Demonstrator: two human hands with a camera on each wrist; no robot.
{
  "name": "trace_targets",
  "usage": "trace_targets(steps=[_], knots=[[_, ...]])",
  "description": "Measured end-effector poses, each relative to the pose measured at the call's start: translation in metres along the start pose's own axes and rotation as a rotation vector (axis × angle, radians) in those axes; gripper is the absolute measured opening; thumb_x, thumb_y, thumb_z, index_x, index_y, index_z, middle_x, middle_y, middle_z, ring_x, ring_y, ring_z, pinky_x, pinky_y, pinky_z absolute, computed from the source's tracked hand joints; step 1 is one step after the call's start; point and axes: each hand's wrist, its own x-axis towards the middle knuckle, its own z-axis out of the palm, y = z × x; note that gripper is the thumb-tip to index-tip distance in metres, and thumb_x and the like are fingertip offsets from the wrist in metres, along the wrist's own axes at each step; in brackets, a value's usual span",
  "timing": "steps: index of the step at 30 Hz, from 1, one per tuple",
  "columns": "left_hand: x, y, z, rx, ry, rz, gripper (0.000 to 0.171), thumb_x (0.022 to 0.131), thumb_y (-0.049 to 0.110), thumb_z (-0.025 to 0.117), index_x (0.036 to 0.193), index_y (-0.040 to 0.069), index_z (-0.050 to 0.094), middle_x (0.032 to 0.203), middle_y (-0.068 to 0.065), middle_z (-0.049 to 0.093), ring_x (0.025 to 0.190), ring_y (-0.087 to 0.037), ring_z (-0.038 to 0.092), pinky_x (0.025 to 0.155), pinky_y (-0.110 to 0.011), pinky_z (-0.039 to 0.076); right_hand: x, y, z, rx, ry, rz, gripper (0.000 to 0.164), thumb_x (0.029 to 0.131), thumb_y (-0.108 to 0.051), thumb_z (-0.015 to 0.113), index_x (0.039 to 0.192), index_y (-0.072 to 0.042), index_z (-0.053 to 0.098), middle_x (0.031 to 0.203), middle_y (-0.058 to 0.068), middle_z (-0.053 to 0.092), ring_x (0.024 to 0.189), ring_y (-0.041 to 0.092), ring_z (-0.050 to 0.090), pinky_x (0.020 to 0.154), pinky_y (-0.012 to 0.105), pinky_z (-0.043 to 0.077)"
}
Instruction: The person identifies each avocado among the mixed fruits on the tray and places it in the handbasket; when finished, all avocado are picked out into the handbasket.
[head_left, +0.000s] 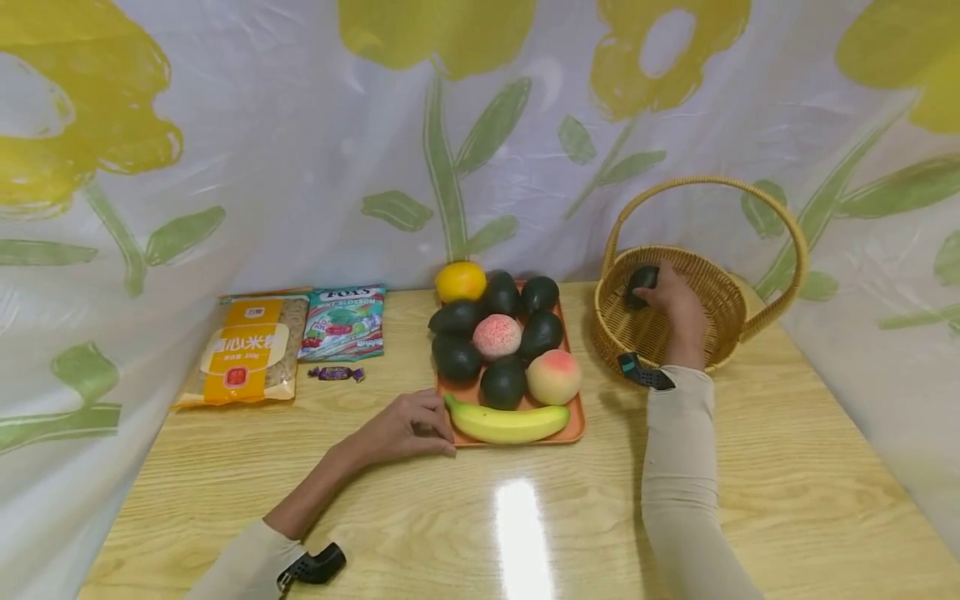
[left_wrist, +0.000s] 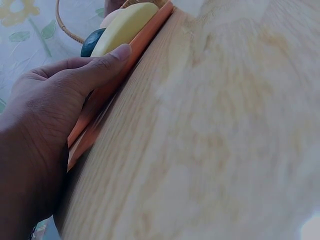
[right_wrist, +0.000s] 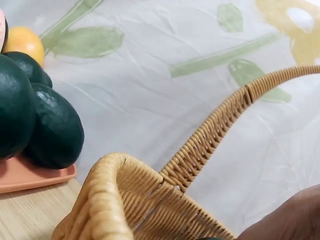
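Inside the wicker basket [head_left: 613,327], my right hand [head_left: 677,302] grips a dark green avocado [head_left: 641,285] near the left inner wall. In the right wrist view only an edge of that hand [right_wrist: 287,220] shows, at the lower right. My left hand [head_left: 408,427] pinches the front left corner of the orange tray [head_left: 577,423], its thumb along the rim in the left wrist view. On the tray lie a banana [head_left: 510,424] along the front, several avocados [head_left: 503,383], a peach [head_left: 554,377], a pinkish-red speckled round fruit [head_left: 497,336] and a yellow-orange fruit [head_left: 461,282].
Left of the tray lie a bag with an orange label [head_left: 247,350], a mint candy bag [head_left: 343,323] and a purple-wrapped candy [head_left: 336,373]. The basket's tall handle [head_left: 799,250] arches over its opening. Behind the wooden table [head_left: 420,517] hangs a flower-print cloth [head_left: 300,150].
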Motion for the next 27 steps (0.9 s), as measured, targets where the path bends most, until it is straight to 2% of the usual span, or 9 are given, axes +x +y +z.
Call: trace_targets(steps=[2,4,8,11,20,27], knots=[[0.0009,-0.0006,0.0008,-0.003,-0.002,-0.004,0.007,0.087,0.02,0.086,0.091,0.022,0.08,0.09,0.01,0.066,0.087,-0.003,0.056,0.078,-0.018,0.047,-0.0034,-0.0001,0.001,0.046,0.061,0.051,0.085,0.107,-0.027,0.058,0.164,0.004,0.001,0.162,0.045,0.016,0.147,0.062,0.029,0.12,0.068,0.031],[0.0008,-0.0018,0.0019,-0.007,-0.006,-0.006,0.006,0.087,0.02,0.086,0.091,0.02,0.081,0.089,0.011,0.065,0.087,-0.004,0.056,0.078,-0.019,0.046,-0.0051,0.0001,0.0023,0.08,0.131,0.063,0.08,0.105,-0.026,0.061,0.159,0.007,0.011,0.157,0.047,0.022,0.142,0.063,0.035,0.116,0.068,0.036],[-0.0004,-0.0029,0.0029,-0.008,-0.003,-0.008,0.005,0.088,0.021,0.085,0.09,0.018,0.081,0.089,0.01,0.065,0.087,-0.004,0.056,0.079,-0.019,0.046,-0.0057,0.0008,0.0033,0.085,0.197,0.007,0.057,0.104,-0.019,0.062,0.142,0.014,0.036,0.146,0.043,0.037,0.136,0.057,0.042,0.111,0.066,0.04],[-0.0005,-0.0033,0.003,-0.005,0.007,-0.002,0.006,0.088,0.021,0.086,0.09,0.019,0.081,0.09,0.009,0.066,0.087,-0.003,0.057,0.079,-0.018,0.047,-0.0072,0.0011,0.0019,0.065,0.205,-0.03,0.047,0.103,-0.015,0.062,0.135,0.015,0.045,0.14,0.041,0.045,0.135,0.055,0.044,0.112,0.064,0.041],[-0.0006,-0.0003,0.0028,0.01,0.003,-0.005,0.007,0.087,0.021,0.086,0.091,0.022,0.08,0.091,0.009,0.067,0.089,-0.003,0.056,0.08,-0.018,0.046,-0.0107,0.003,0.0007,0.055,0.21,-0.062,0.036,0.1,-0.011,0.064,0.122,0.012,0.046,0.127,0.036,0.051,0.121,0.05,0.05,0.106,0.061,0.042],[-0.0006,-0.001,0.0024,0.005,0.013,0.004,0.007,0.09,0.024,0.083,0.089,0.018,0.08,0.092,0.008,0.068,0.091,-0.004,0.057,0.081,-0.018,0.046,-0.0078,0.005,0.0,0.041,0.227,-0.055,0.024,0.096,-0.009,0.069,0.103,0.006,0.052,0.104,0.023,0.054,0.099,0.039,0.053,0.09,0.054,0.047]])
